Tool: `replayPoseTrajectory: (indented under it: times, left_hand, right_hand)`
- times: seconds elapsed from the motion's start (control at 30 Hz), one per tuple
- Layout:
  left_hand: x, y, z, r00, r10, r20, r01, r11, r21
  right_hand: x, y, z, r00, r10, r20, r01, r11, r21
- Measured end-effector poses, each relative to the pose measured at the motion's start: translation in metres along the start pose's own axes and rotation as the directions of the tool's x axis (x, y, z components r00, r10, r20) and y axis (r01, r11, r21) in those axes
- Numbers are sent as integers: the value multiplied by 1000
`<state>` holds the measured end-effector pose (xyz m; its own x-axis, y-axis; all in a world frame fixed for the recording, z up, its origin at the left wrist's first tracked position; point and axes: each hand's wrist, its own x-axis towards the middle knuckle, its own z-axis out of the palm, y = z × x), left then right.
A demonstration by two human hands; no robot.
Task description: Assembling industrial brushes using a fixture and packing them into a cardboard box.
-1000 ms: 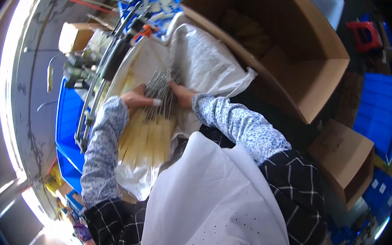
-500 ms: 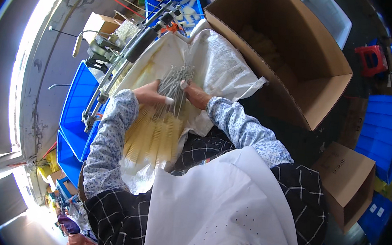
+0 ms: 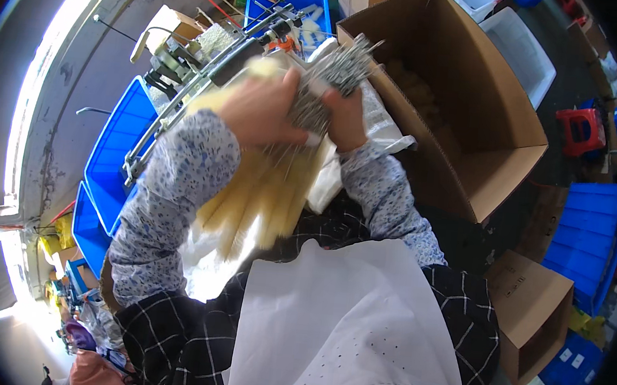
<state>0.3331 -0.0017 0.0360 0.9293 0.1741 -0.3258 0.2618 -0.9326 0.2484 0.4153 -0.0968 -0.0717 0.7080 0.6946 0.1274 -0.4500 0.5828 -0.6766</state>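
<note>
A thick bundle of bottle brushes [image 3: 267,200] is gathered between my two hands above my lap. Their pale yellow bristles hang toward me, while the twisted wire handles [image 3: 345,67] fan out at the far right end. My left hand [image 3: 260,111], somewhat blurred, wraps the bundle from the left, a white covering on one fingertip. On the opposite side, my right hand [image 3: 346,119] grips the wires with its thumb across them. A white woven sack [image 3: 384,122] lies under and behind the bundle.
A large open carton [image 3: 469,118] with pale yellow pieces inside stands at the right. To the left is a metal machine frame [image 3: 185,90] beside blue bins [image 3: 117,154]. Another blue bin [image 3: 325,7] holds white parts. A red stool [image 3: 580,132] stands far right.
Both hands have lifted the brush bundle up from the sack, closer to me. The wire ends now tilt to the far right. My view has shifted slightly.
</note>
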Motion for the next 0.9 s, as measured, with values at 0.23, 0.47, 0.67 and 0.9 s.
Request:
replayPoseTrajectory:
  times: [0.23, 0.47, 0.67, 0.9]
  left_hand:
    - [39, 62, -85, 893, 335, -300, -353, 936, -6]
    - [83, 53, -63, 610, 423, -670, -742, 600, -298]
    - [115, -1, 45, 828, 340, -446, -554, 616, -560]
    - [78, -36, 131, 957, 218, -194, -279, 497, -821]
  right_hand:
    - [76, -146, -32, 748, -506, 430, 652, 434, -622]
    - [98, -272, -58, 857, -477, 194, 437, 476, -763]
    - [132, -282, -117, 922, 13, 387, 370, -327, -870]
    - [136, -115, -240, 637, 771, -18, 672, -567, -477]
